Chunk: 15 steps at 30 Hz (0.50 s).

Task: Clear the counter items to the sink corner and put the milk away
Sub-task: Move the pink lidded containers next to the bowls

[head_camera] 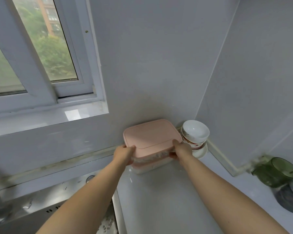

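A stack of clear food containers with a pink lid stands on the white counter near the back wall corner. My left hand grips the stack's left side, fingers curled under the lid edge. My right hand grips its right side, thumb on top of the lid. Stacked white bowls with a red pattern sit on a plate just right of the containers, in the corner. No milk is in view.
A steel sink lies at the lower left, under a window with a sill. A green translucent cup and a grey object stand at the counter's right edge by the wall.
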Available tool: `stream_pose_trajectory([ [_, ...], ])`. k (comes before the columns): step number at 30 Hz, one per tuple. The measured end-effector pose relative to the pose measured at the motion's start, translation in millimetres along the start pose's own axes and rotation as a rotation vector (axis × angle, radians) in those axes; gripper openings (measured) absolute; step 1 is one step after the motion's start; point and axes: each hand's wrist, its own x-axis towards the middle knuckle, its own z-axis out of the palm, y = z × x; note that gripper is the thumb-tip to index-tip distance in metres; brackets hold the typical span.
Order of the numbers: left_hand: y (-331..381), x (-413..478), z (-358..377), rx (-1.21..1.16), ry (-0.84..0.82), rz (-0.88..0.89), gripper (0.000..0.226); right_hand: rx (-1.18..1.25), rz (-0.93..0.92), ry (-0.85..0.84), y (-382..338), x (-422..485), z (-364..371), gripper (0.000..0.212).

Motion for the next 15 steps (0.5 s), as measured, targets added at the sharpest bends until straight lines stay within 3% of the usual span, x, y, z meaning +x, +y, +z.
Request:
stream_pose_trajectory([
  [10,-1,-1,4,-0.013,-0.015,-0.048,0.034,-0.093,0.012,-0.045,0,1,-5,0.035],
  [15,2,-9,1,-0.042,-0.014,-0.072,0.031,-0.015,0.065,-0.008,-1,7,-7,0.036],
])
